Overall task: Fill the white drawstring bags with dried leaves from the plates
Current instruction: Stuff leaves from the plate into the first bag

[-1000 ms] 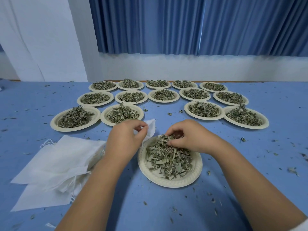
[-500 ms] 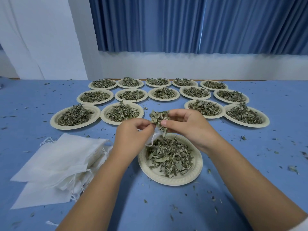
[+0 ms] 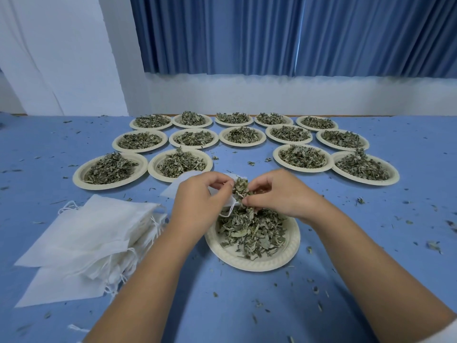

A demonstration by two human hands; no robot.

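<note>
We saw a blue table filling the lower frame, littered with leaf crumbs, and a blue curtain across the top. Fourteen plates heaped with dried leaves sat in three rows across the middle. A stack of white bags lay flat at lower left, strings trailing toward the centre. Just right of it, at centre, stood the near plate, holding a loose pile of leaves. Above its far edge our two hands came close together. Our left hand pinched the mouth of one white bag, whose body trailed away toward the upper left. Our right hand had its fingertips clamped on a clump of leaves, pressed right at the bag's mouth. A drawstring loop hung below the left hand.
</note>
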